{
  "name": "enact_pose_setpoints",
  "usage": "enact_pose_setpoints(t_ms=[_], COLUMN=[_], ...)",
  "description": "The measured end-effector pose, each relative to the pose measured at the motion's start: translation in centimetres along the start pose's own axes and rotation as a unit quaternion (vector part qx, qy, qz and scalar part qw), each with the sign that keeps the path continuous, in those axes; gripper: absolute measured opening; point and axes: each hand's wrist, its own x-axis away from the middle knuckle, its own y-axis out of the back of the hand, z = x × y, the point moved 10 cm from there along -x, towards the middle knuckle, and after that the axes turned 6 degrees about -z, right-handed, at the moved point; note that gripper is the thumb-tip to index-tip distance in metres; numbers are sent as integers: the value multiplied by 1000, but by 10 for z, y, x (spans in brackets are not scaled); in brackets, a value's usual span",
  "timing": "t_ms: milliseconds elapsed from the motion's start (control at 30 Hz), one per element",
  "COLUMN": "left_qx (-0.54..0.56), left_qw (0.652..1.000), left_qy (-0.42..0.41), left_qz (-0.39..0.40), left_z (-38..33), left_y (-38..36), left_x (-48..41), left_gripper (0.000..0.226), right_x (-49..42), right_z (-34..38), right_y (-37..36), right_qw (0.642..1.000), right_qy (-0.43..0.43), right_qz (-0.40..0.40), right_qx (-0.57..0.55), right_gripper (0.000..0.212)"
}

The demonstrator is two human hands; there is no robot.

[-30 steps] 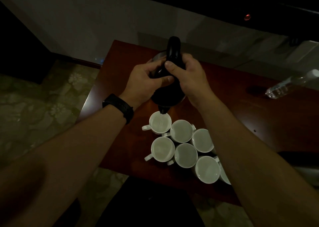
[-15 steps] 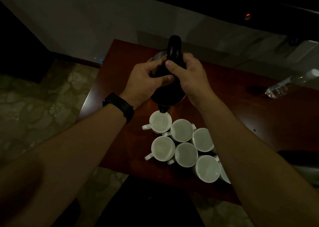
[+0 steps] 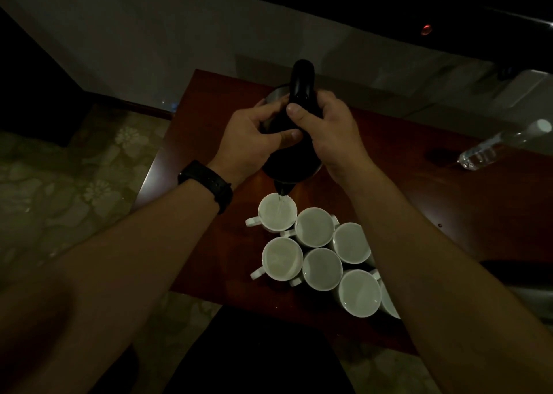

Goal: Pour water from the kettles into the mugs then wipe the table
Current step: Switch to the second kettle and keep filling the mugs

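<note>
1 kettle, 7 mugs (one half hidden, lower right), 1 bottle, 1 wristband.

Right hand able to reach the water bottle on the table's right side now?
Probably not yet: the right hand grips the pouring kettle alongside the left hand. Nothing visibly stands between it and the bottle, though.
</note>
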Motion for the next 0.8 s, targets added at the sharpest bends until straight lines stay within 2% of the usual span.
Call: enact_pose_setpoints(t_ms=[133,267,667,800], left_qx=[12,17,10,11], left_qw=[1000,1000,1000,1000], left_qy=[3,4,13,14], left_qz=[-3,-7,-15,-16], left_z=[-2,-2,4,4], left_y=[1,1,0,-2], left_x=[1,1,3,2], left_gripper=[56,60,56,56], right_x=[0,1,-1,-3], right_z=[0,1,-1,-3], right_y=[0,-1,-2,1], right_qw=[1000,1000,1000,1000], right_qy=[1,5,10,14], right_qz=[-1,1,2,0], right_qx=[0,3,4,10], right_gripper=[21,16,12,17])
